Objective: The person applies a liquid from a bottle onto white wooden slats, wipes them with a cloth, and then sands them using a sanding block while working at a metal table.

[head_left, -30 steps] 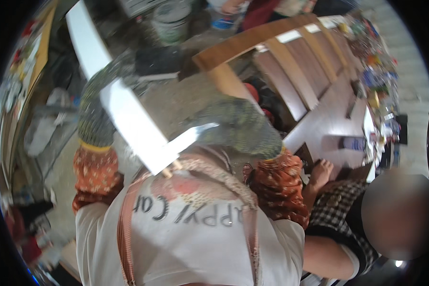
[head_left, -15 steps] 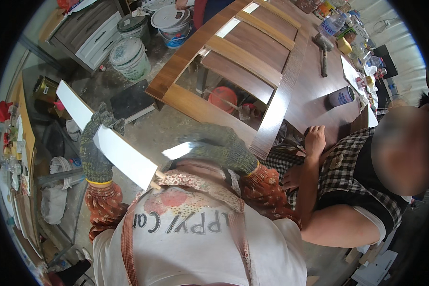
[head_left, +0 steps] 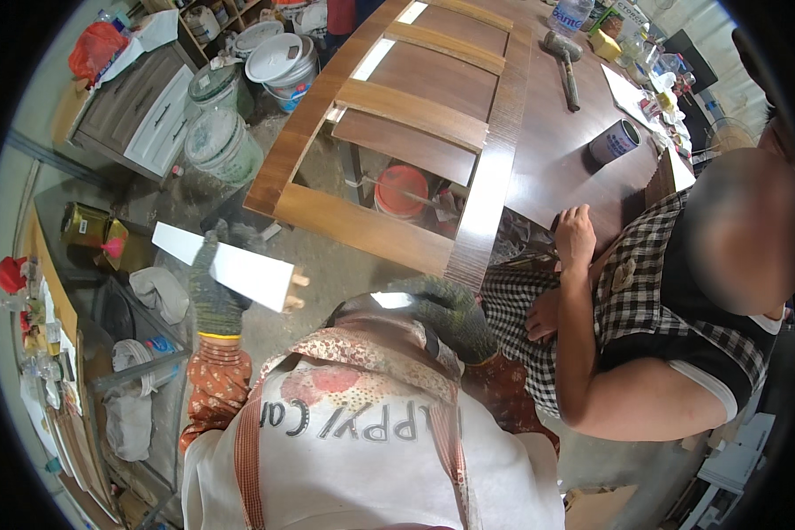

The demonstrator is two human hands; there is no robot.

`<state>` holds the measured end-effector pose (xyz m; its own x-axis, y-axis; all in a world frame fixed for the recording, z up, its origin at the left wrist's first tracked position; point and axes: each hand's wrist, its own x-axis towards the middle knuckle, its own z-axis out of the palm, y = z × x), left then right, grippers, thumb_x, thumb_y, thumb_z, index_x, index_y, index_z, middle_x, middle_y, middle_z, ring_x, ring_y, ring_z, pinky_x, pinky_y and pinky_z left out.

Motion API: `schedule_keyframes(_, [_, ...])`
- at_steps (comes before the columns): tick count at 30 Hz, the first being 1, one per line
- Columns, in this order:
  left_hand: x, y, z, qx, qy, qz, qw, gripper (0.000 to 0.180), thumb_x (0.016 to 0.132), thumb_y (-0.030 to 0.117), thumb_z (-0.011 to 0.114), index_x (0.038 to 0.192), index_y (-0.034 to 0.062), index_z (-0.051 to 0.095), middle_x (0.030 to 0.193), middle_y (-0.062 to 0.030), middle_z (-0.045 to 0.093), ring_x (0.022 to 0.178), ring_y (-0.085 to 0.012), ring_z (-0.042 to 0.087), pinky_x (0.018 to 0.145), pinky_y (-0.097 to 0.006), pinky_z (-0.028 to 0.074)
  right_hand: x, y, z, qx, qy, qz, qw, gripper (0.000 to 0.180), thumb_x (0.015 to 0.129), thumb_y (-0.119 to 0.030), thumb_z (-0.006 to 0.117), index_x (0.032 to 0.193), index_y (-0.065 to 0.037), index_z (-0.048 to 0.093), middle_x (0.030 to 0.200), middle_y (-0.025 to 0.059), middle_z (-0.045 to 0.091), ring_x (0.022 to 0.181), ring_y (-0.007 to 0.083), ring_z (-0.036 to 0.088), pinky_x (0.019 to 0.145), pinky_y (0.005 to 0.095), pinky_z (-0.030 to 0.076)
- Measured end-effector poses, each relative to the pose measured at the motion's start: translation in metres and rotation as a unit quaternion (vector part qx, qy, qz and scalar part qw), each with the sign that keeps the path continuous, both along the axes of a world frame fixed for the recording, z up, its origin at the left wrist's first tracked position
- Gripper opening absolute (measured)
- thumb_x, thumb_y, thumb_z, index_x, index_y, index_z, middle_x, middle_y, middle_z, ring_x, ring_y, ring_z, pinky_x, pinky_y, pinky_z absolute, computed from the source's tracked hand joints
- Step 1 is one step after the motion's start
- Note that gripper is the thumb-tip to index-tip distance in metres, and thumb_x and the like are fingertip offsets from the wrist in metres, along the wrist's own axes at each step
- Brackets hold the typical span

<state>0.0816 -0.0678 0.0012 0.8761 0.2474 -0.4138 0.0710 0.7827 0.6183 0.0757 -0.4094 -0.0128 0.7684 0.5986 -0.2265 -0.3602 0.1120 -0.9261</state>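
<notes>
A brown wooden slatted frame lay on a glossy brown table; a white tapered board was held nearer, to its left.
The dark knit-gloved left hand reached forward, fingers wrapped around the board's middle (wooden dowel pegs jutted right). The step looked like handling this loose part; the next move seemed to call for a steady grip. The gloved right hand bent inward, a small white flat piece at its fingertips; whether they had closed on it, I could not tell.
</notes>
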Motion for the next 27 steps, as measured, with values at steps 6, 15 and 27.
schedule_keyframes(6, [0.0, -0.043, -0.047, -0.064, -0.03, -0.034, 0.997, 0.039, 0.084, 0.025, 0.057, 0.118, 0.0082, 0.048, 0.1, -0.0149, 0.056, 0.089, -0.0283, 0.058, 0.083, -0.047, 0.049, -0.011, -0.017, 0.006, -0.037, -0.012, -0.063, 0.997, 0.028, 0.084, -0.01, 0.055, 0.11, 0.001, 0.057, 0.104, 0.0108, 0.057, 0.088, 0.0153, 0.058, 0.067, 0.023, 0.049])
schedule_keyframes(15, [0.036, -0.093, -0.03, -0.046, -0.041, -0.038, 0.997, 0.041, 0.085, 0.022, 0.057, 0.122, 0.0059, 0.048, 0.099, -0.0112, 0.055, 0.089, -0.0228, 0.058, 0.081, -0.039, 0.05, -0.031, -0.032, 0.004, -0.035, -0.036, -0.181, 0.982, 0.028, 0.081, -0.006, 0.053, 0.107, 0.004, 0.058, 0.1, 0.0119, 0.061, 0.077, 0.0145, 0.059, 0.067, 0.0243, 0.048])
schedule_keyframes(27, [0.036, -0.081, 0.044, 0.21, -0.144, -0.148, 0.956, 0.041, 0.091, 0.021, 0.047, 0.128, 0.0047, 0.044, 0.11, -0.004, 0.051, 0.094, -0.0132, 0.05, 0.082, -0.027, 0.045, -0.053, -0.053, 0.019, 0.133, -0.112, -0.285, 0.943, 0.029, 0.074, -0.012, 0.065, 0.097, 0.004, 0.06, 0.091, 0.011, 0.061, 0.08, 0.0171, 0.057, 0.07, 0.029, 0.046])
